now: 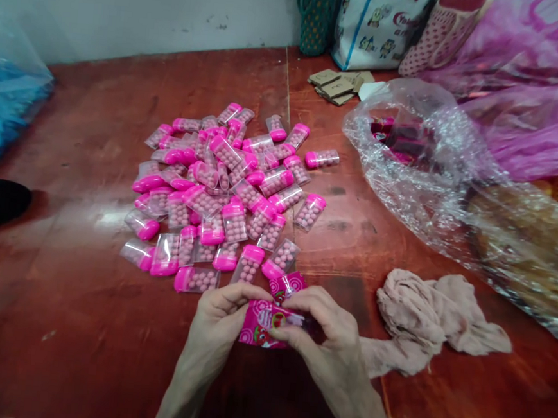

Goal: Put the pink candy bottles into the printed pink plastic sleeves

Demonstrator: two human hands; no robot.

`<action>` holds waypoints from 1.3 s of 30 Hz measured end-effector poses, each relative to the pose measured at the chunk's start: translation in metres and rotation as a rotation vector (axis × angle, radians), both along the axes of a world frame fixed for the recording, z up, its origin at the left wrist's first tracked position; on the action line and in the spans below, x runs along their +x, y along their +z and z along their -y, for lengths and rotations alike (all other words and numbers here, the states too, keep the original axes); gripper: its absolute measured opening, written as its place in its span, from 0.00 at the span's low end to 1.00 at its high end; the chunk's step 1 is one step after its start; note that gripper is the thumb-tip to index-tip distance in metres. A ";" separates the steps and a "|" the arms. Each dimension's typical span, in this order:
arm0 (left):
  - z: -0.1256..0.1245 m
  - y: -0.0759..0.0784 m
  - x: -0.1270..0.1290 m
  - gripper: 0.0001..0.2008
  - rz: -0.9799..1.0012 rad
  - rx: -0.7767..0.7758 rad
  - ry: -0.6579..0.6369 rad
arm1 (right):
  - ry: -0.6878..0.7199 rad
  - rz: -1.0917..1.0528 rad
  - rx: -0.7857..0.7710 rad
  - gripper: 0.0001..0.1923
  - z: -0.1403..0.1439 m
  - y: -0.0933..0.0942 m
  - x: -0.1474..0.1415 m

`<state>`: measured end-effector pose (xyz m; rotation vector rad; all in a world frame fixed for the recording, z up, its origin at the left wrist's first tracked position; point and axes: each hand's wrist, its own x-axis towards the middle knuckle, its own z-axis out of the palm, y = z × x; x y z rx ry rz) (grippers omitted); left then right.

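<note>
My left hand (222, 317) and my right hand (325, 332) meet near the front edge of the red wooden table (81, 322). Together they pinch a small pink printed sticker label (261, 327) with a red fruit picture on it. A second pink label (286, 285) sticks up just behind my fingers. Right beyond my hands lies a heap of several small clear candy containers (226, 195) with bright pink caps, each filled with pink beads. The nearest containers almost touch my fingertips.
A crumpled beige cloth (425, 317) lies to the right of my hands. Clear plastic bags (423, 156) and pink plastic (534, 94) fill the right side. Cardboard pieces (337, 85) and printed bags (380, 24) stand at the back. A blue bag (2, 103) sits far left.
</note>
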<state>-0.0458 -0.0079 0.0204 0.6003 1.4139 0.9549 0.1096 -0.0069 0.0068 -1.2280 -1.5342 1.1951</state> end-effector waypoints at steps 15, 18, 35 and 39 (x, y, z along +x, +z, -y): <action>0.014 0.002 -0.018 0.04 0.006 -0.030 0.177 | 0.004 0.246 0.192 0.09 -0.026 0.012 -0.008; 0.012 -0.001 -0.023 0.05 0.013 -0.031 0.212 | 0.218 0.520 0.318 0.13 -0.049 0.003 -0.011; 0.005 -0.009 -0.017 0.06 0.070 0.036 0.365 | -0.279 0.314 -0.012 0.11 -0.047 -0.009 -0.002; 0.006 -0.005 -0.009 0.08 0.002 0.090 0.411 | -0.151 0.032 -0.353 0.14 -0.024 0.010 -0.003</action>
